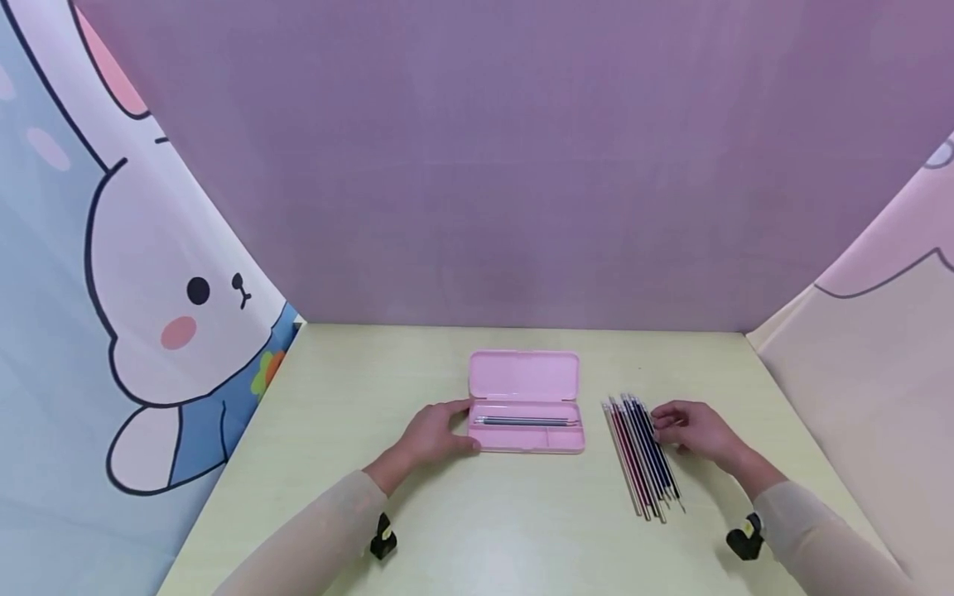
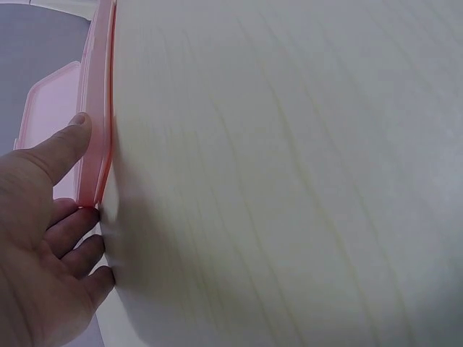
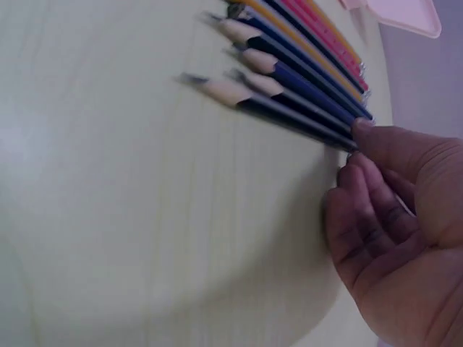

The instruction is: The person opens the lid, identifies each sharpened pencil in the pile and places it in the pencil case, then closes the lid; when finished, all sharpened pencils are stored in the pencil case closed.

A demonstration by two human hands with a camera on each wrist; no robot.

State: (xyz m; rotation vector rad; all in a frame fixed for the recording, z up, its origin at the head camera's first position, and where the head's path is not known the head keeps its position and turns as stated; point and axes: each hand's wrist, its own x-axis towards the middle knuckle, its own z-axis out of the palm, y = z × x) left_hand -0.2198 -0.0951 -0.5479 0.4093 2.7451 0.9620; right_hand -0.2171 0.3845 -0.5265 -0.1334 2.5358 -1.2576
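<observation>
On the pale table (image 1: 522, 530), my left hand (image 1: 436, 434) holds the left end of the open pink case (image 1: 514, 439). To its right lie bunched pencils (image 1: 643, 457); my right hand (image 1: 696, 429) pinches the outermost dark pencil (image 3: 289, 124) near its blunt end.

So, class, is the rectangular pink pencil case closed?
No, the head view shows the rectangular pink pencil case open, its lid folded back.
</observation>
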